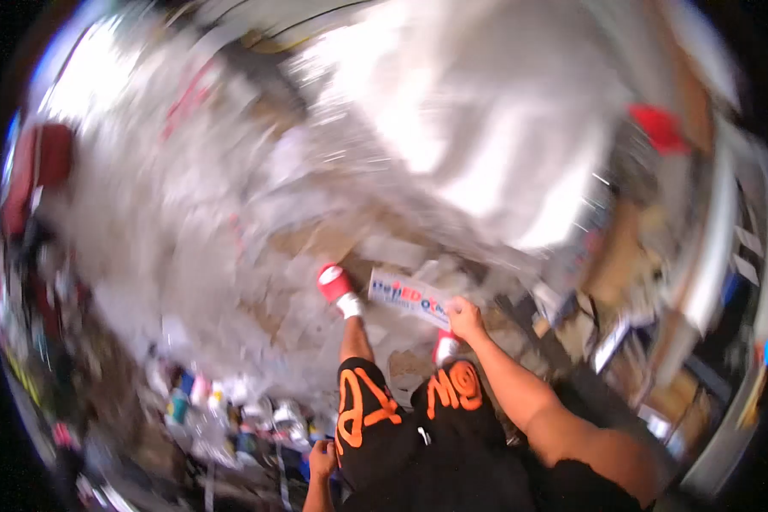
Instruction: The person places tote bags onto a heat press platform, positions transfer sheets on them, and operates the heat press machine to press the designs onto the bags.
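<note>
A flat white rectangular piece [408, 298] with blue and red lettering hangs in front of my legs, and my right hand [463, 318] grips its right end. My left hand [322, 459] is low beside my left thigh, with its fingers curled; whether it holds anything is too small to tell. Below the printed piece are my black shorts with orange lettering. My red and white shoe [334, 282] shows to the left of the piece, on the littered floor.
Pale, blurred plastic sheeting [171, 213] spreads over the left. A large white bundle [495, 111] fills the upper middle. Bottles and small containers [200, 401] lie at the lower left. Cardboard [619, 252] and mixed scraps are at the right. A red object [658, 129] sits farther up.
</note>
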Tool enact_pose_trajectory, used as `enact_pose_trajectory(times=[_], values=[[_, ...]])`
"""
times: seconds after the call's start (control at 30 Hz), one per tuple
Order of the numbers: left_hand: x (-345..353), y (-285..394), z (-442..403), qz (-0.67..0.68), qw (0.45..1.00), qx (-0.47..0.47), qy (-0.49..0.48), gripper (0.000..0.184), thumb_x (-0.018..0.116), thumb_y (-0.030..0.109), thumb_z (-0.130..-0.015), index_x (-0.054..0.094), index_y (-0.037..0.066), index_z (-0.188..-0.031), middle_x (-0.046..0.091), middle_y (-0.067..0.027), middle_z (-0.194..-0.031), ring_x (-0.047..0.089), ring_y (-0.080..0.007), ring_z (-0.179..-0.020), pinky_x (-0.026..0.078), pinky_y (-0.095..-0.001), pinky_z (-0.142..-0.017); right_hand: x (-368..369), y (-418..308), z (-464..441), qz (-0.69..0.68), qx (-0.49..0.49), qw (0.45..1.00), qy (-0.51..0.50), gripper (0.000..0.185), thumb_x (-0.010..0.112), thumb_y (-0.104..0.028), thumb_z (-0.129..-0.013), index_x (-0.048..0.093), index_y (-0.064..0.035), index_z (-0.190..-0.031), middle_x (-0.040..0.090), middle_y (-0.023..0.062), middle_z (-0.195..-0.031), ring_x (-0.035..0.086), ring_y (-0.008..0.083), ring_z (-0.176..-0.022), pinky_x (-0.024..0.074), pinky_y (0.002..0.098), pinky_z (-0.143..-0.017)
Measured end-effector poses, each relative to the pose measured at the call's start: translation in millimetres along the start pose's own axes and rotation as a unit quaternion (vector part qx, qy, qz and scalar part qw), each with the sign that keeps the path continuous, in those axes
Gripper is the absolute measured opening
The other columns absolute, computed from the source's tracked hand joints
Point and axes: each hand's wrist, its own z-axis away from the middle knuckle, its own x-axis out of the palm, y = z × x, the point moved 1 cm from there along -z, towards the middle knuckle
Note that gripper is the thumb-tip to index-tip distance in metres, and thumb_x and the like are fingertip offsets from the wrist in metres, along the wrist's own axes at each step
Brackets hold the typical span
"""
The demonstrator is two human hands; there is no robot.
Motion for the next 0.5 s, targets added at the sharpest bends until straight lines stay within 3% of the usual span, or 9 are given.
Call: enact_pose_trajectory(times=[0.1, 0.17, 0.2, 0.27, 0.3, 0.4, 0.43, 0.47, 0.5], values=[[-43.2, 28.4, 5.2, 0.11, 0.992, 0.06, 0.019, 0.026, 0.055, 0.019, -0.095, 0.067, -0.003, -0.101, 0.071, -0.0145, -0.087, 0.068, -0.0245, -0.082, 0.053, -0.037, -0.079, -81.3, 105.7, 79.3, -0.199, 0.165, 0.962, 0.085, 0.016, 0.07, -0.011, -0.085, 0.069, -0.0041, -0.099, 0.07, 0.0056, -0.087, 0.063, 0.0136, -0.077, 0.0522, 0.0327, -0.069], [-70.7, 32.7, -8.4, -0.027, 0.983, 0.168, 0.064, 0.024, 0.056, 0.02, -0.094, 0.066, -0.002, -0.096, 0.07, -0.0119, -0.082, 0.067, -0.0215, -0.073, 0.053, -0.0356, -0.068, -125.0, 173.6, 102.2, -0.26, 0.188, 0.935, 0.152, 0.015, 0.067, -0.011, -0.09, 0.066, -0.0047, -0.104, 0.066, 0.0027, -0.084, 0.061, 0.0107, -0.07, 0.0499, 0.0285, -0.057], [-78.3, 34.8, -10.1, -0.116, 0.957, 0.241, 0.115, 0.025, 0.056, 0.021, -0.093, 0.066, -0.002, -0.093, 0.07, -0.0117, -0.08, 0.067, -0.0204, -0.069, 0.053, -0.035, -0.065, -172.2, 150.8, 118.7, -0.392, 0.226, 0.88, 0.141, 0.015, 0.067, -0.012, -0.09, 0.066, -0.006, -0.104, 0.066, 0.0024, -0.087, 0.061, 0.0106, -0.068, 0.0483, 0.0264, -0.053], [-78.5, 92.0, 22.2, 0.011, 0.989, 0.131, 0.072, 0.034, 0.058, 0.029, -0.091, 0.066, -0.004, -0.086, 0.069, -0.0143, -0.078, 0.067, -0.0231, -0.073, 0.052, -0.0372, -0.071, -225.3, 139.8, 114.4, -0.487, 0.174, 0.834, 0.193, 0.02, 0.068, -0.015, -0.089, 0.064, -0.0076, -0.107, 0.066, -0.0002, -0.091, 0.059, 0.0106, -0.071, 0.0455, 0.026, -0.052], [-71.8, 116.5, 34.7, -0.037, 0.982, 0.158, 0.098, 0.033, 0.057, 0.027, -0.092, 0.066, -0.004, -0.088, 0.068, -0.0126, -0.077, 0.065, -0.0211, -0.071, 0.052, -0.0356, -0.068, -240.6, 144.9, 104.9, -0.529, 0.173, 0.805, 0.204, 0.021, 0.069, -0.016, -0.088, 0.064, -0.008, -0.107, 0.065, -0.0005, -0.091, 0.058, 0.0111, -0.072, 0.0455, 0.0275, -0.053], [-47.2, 115.6, 39.2, -0.007, 0.965, 0.226, 0.136, 0.029, 0.055, 0.023, -0.093, 0.065, -0.004, -0.095, 0.067, -0.01, -0.075, 0.061, -0.0153, -0.065, 0.049, -0.031, -0.06, -268.3, 150.6, 51.6, -0.594, 0.201, 0.747, 0.221, 0.022, 0.07, -0.018, -0.087, 0.064, -0.0105, -0.107, 0.063, 0.0005, -0.088, 0.056, 0.0136, -0.072, 0.0462, 0.0318, -0.055], [-41.5, 126.6, 53.0, 0.001, 0.98, 0.189, 0.058, 0.029, 0.055, 0.022, -0.095, 0.064, -0.005, -0.1, 0.068, -0.011, -0.078, 0.061, -0.0139, -0.065, 0.048, -0.0282, -0.058, -269.2, 159.5, 30.5, -0.617, 0.167, 0.738, 0.216, 0.023, 0.07, -0.019, -0.088, 0.063, -0.0115, -0.109, 0.062, 0.0014, -0.088, 0.056, 0.0147, -0.072, 0.0463, 0.0315, -0.055], [-22.9, 128.1, 58.7, 0.096, 0.973, 0.198, 0.064, 0.03, 0.056, 0.024, -0.095, 0.064, -0.005, -0.099, 0.068, -0.0111, -0.08, 0.061, -0.0139, -0.065, 0.049, -0.0283, -0.059, -269.7, 166.2, 9.1, -0.638, 0.135, 0.727, 0.213, 0.025, 0.07, -0.02, -0.088, 0.063, -0.0125, -0.11, 0.062, 0.0023, -0.088, 0.056, 0.0158, -0.072, 0.0463, 0.0312, -0.055], [-9.9, 144.9, 80.2, 0.027, 0.973, 0.215, 0.078, 0.031, 0.057, 0.024, -0.096, 0.063, -0.006, -0.1, 0.068, -0.0103, -0.08, 0.06, -0.0134, -0.065, 0.049, -0.0279, -0.059, -269.9, 167.7, -10.6, -0.686, 0.151, 0.671, 0.239, 0.025, 0.069, -0.02, -0.088, 0.062, -0.0131, -0.112, 0.063, 0.0032, -0.089, 0.057, 0.0164, -0.072, 0.0467, 0.0313, -0.056]])
